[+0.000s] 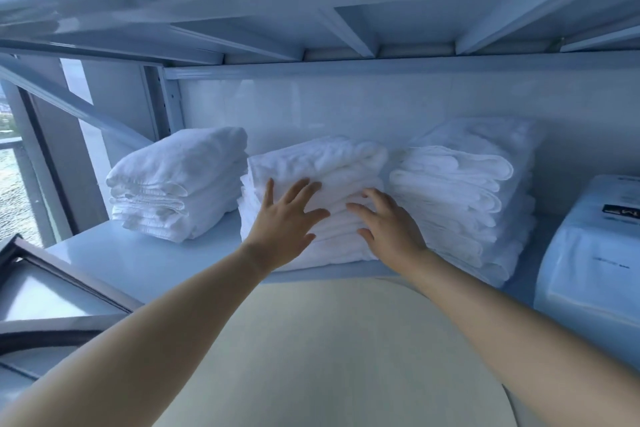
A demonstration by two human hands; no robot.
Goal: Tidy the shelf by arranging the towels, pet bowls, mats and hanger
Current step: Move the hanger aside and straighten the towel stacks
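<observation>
While both hands lie flat against its front face, the middle stack of towels (322, 163) sits near the front edge of the shelf (131, 256), between the left stack (180, 177) and the right stack (460, 184). The left hand (282, 218) is open, its fingers straight and spread over the folded edges. The right hand (391, 229) is also open, its fingers slightly bent with the tips touching the cloth. Neither hand grips anything.

Spread palms suit this step. A broad, flat contact probably lets the whole pile be pushed or squared as one block, where a pinch on a single fold would likely pull one towel out of line. The middle stack touches or nearly touches the right stack, with a narrow gap on its left. The likely aim is to line up the three fronts.

All three stacks have their folded edges towards the viewer, which keeps the fronts tidy and makes the towels easy to take. A wrapped package (588, 253) stands at the far right of the shelf, apart from the towels. Pet bowls, mats and hanger are out of view, so most of the task appears to lie ahead.
</observation>
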